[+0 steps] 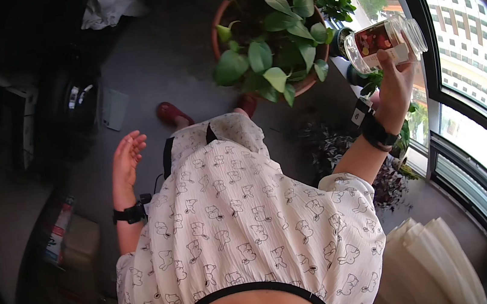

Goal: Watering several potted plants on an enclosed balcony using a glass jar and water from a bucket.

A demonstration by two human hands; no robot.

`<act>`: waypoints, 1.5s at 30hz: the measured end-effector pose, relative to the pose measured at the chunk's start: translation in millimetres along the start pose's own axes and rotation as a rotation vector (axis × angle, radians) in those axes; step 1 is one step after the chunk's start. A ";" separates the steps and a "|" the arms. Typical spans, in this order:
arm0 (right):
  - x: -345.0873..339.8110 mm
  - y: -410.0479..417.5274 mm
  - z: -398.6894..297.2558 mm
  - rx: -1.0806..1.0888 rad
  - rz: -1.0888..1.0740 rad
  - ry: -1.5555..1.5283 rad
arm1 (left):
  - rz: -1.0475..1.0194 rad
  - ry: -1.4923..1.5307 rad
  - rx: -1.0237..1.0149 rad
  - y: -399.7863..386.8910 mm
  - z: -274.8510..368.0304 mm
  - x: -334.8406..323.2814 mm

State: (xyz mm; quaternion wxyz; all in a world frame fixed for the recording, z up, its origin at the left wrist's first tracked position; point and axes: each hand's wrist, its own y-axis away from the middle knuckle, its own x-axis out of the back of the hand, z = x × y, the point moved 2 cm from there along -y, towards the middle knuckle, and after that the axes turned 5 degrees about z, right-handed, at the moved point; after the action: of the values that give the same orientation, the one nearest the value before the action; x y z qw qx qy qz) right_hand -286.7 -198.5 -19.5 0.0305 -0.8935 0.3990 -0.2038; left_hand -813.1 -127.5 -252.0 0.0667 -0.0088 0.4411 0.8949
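Observation:
My right hand point(395, 78) grips a clear glass jar point(353, 53) with a dark red printed label, held tilted on its side by the window. The jar's threaded mouth points right, and no lid shows on it. Below and left of the jar, a terracotta pot point(216, 32) holds a broad-leaved green plant point(260, 56). My left hand point(129, 154) hangs at my left side with nothing in it, its fingers loosely curled and apart. Both wrists wear black bands.
Small potted plants point(334, 3) line the windowsill beside the black window frame point(428, 38). Dark-leaved foliage point(384, 180) grows below my right forearm. A cream curtain point(434, 260) hangs at lower right. A box point(80, 238) stands at left, and a pale flat item point(115, 110) lies on the floor.

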 end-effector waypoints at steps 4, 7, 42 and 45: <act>-31.4 5.0 -5.6 -0.028 -0.040 -0.179 | -0.021 0.021 0.002 0.5 -5.3 -4.5; -57.8 -1.5 -7.0 0.001 -0.130 -0.268 | -0.032 0.035 -0.051 4.5 -2.6 -18.6; -286.2 -273.7 196.7 -0.210 -0.243 0.381 | 0.314 0.307 0.107 43.7 -1.7 -30.2; -280.9 -264.9 201.0 -0.196 -0.266 0.506 | 0.305 0.307 0.101 51.7 -11.3 -27.5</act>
State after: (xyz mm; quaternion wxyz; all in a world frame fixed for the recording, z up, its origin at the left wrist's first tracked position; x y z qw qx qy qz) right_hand -191.1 163.7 -241.3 -0.1833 -0.8576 0.2910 -0.3825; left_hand -792.9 -170.7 -216.1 -0.1368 -0.0748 0.4865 0.8596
